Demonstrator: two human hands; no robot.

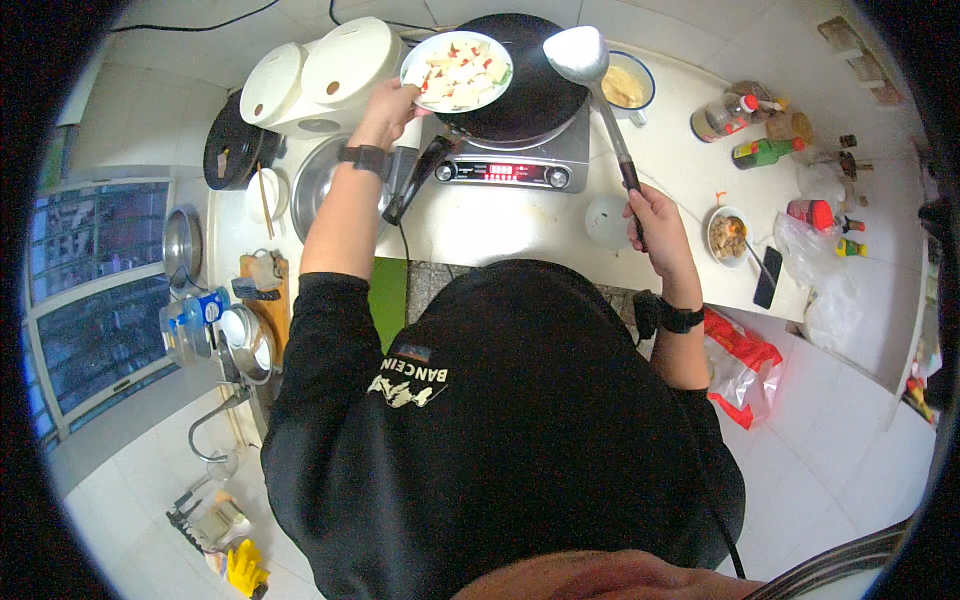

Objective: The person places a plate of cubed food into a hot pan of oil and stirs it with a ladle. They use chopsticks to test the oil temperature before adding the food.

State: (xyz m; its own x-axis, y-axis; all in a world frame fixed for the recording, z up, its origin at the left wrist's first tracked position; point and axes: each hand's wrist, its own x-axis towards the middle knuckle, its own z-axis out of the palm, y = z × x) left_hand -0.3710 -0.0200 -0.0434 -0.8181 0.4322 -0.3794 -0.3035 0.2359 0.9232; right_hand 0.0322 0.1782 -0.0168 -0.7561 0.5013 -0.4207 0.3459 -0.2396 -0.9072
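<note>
My left hand [393,112] grips the near left rim of a white plate [507,84]. Pale chopped pieces with bits of red and a little green [458,72] lie on it. The plate is held over the left part of a black wok [515,118], which rests on an induction cooker [510,163] with a lit red display. In my right hand [657,222] is the dark handle of a metal wok spatula [578,55]. Its blade is raised above the wok's right side, face bright with glare. Most of the wok's inside is hidden behind plate and spatula.
Right of the cooker stand a blue-rimmed enamel bowl [628,82], a small bowl of food with a spoon [727,237], a phone [767,277] and several bottles [768,152]. The wok's handle [420,180] points toward me, beside a metal basin [318,185]. White canisters [350,62] stand behind.
</note>
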